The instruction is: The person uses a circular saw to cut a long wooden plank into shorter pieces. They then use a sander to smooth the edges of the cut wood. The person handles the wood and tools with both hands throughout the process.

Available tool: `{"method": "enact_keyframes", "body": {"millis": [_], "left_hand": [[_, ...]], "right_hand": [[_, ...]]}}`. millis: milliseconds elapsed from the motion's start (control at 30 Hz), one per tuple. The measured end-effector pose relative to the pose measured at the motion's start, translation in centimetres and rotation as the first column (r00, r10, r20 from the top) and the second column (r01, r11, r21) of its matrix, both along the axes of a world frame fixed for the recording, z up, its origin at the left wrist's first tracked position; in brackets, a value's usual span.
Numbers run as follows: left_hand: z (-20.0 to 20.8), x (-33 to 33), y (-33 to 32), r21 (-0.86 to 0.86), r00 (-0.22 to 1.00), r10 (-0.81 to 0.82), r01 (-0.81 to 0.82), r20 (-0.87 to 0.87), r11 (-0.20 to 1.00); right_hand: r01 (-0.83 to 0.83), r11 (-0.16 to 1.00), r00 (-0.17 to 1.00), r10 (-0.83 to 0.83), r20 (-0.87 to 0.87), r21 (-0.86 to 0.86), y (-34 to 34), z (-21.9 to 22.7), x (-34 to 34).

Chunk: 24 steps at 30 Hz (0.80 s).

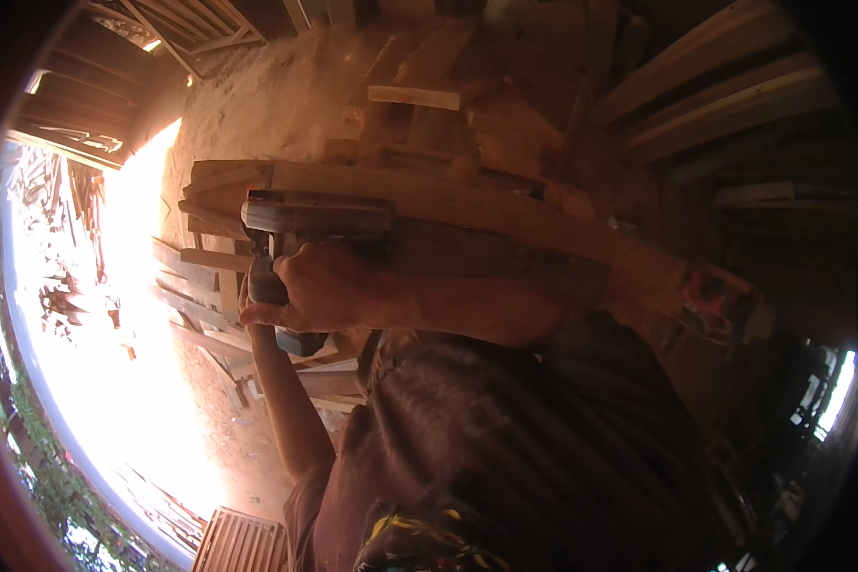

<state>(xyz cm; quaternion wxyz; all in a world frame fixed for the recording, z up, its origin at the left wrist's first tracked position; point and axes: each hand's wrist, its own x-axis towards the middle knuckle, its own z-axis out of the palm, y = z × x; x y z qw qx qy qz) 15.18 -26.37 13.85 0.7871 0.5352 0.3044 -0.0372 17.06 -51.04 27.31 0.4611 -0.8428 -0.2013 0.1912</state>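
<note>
My right hand point(329, 286) is closed on a hand-held power tool point(319, 217), which has a long, block-shaped body and a rounded grey grip. This tool lies along the near edge of a long wooden plank point(467, 195), close to the plank's left end. My left hand point(260, 310) is at the tool's grip, beside my right hand. Most of its fingers are hidden behind the grip and the other hand. A dark part of the tool point(300, 341) shows below my hands.
A red and black tool point(710, 296) sits at the plank's right end. Beyond the plank, a short pale board point(414, 97) lies among wood pieces. Stacked boards point(725, 105) stand far right. Loose offcuts point(200, 296) cover ground at the left, near bright sunlight. A slatted wooden panel point(241, 543) is lower left.
</note>
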Motion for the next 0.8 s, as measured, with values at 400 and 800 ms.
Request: {"method": "enact_keyframes", "body": {"millis": [400,800], "left_hand": [[0.2,0.9,1.0,0.020,0.999,-0.040,0.040,-0.009,0.999],[0.1,2.2,2.0,0.028,0.998,-0.067,0.067,0.011,0.997]], "right_hand": [[0.007,0.999,0.998,-0.010,0.069,0.044,1.6,0.1,1.1],[0.025,0.999,0.996,-0.029,0.088,0.042,3.4,0.5,2.1]]}}
